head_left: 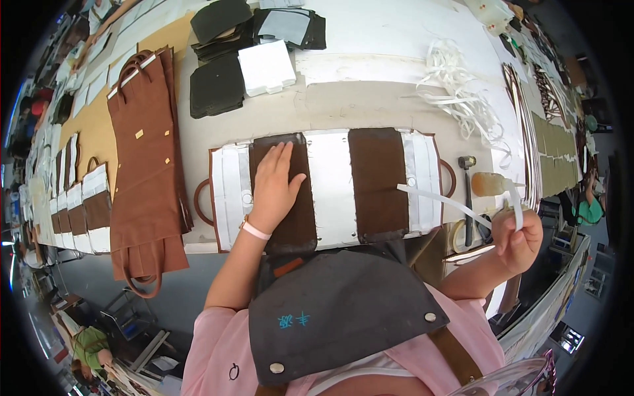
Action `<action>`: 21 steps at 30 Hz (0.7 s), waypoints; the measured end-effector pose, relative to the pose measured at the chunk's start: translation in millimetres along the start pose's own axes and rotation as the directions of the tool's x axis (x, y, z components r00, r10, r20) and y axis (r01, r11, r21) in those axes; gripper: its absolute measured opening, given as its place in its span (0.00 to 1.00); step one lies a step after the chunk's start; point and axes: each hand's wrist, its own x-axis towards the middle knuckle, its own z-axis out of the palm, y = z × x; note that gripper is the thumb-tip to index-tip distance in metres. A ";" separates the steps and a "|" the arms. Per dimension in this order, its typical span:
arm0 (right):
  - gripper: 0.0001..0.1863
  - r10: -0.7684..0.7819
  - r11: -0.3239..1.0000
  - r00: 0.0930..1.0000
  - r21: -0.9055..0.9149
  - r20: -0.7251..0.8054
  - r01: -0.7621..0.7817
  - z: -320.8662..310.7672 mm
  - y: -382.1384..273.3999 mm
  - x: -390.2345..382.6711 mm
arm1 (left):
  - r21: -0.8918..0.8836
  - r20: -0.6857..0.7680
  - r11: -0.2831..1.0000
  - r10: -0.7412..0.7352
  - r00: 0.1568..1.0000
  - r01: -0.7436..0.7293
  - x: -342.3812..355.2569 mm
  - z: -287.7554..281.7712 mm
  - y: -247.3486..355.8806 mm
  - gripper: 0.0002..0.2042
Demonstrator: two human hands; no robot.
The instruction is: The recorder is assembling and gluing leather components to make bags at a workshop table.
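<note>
The left hand (274,188) lies flat, fingers spread, pressing the left dark brown patch (285,198) onto the long white-lined bag panel (328,188) that stretches across the tabletop (370,99). The right hand (518,237) is closed, pinching one end of a white backing strip (444,200) that runs from the panel's right part out to the fingers, lifted off the surface. If the strip is pulled at too steep an angle, it may tear partway or drag the right brown patch (378,181) askew, since nothing holds that side down. Uneven pressure under the left palm could leave the patch crooked or wrinkled against the lining. The hammer (467,198) and the glue bottle (492,183) lie just beside the panel's right end, near the pulling hand; a wide sweep could knock them. Loose white strips (459,86) further back could snag.
</note>
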 end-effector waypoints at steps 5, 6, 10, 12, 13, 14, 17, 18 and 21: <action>0.10 -0.180 0.976 0.982 -0.132 -0.054 0.172 -7.2 -22.4 -5.6 | 0.091 0.306 0.956 0.239 0.922 -0.279 -29.8 27.8 21.5 0.30; 0.09 -0.205 0.962 0.974 -0.204 -0.091 0.184 -9.2 -30.1 -9.2 | -0.005 0.343 0.943 0.314 0.886 -0.332 -41.7 26.5 28.4 0.28; 0.08 -0.330 0.893 0.937 -0.361 -0.114 0.270 -27.2 -61.9 -16.0 | -0.598 0.698 0.762 0.342 0.629 0.250 -59.8 -10.9 45.5 0.21; 0.09 -0.377 0.883 0.916 -0.350 -0.133 0.312 -34.2 -75.8 -15.1 | -0.573 0.549 0.810 0.263 0.793 0.128 -57.0 -16.9 33.5 0.21; 0.09 -0.369 0.886 0.921 -0.347 -0.128 0.307 -34.1 -78.9 -11.6 | -0.506 0.359 0.863 0.193 0.913 0.016 -53.1 -18.7 27.5 0.20; 0.10 -0.361 0.894 0.924 -0.331 -0.130 0.302 -33.8 -81.4 -8.2 | -0.354 0.206 0.933 0.149 0.967 -0.068 -43.7 -18.0 20.8 0.22; 0.16 -0.340 0.892 0.934 -0.352 -0.107 0.284 -31.4 -79.6 1.3 | -0.025 0.003 0.997 0.078 0.997 -0.077 -19.9 -0.8 3.4 0.28; 0.15 -0.344 0.883 0.936 -0.367 -0.079 0.294 -27.0 -75.2 6.6 | 0.125 0.153 0.983 0.118 0.981 -0.138 -15.2 4.0 9.1 0.30; 0.13 -0.275 0.883 0.961 -0.393 0.011 0.257 -20.6 -57.1 20.7 | 0.051 0.357 0.932 0.318 0.878 -0.359 -32.3 27.0 19.5 0.35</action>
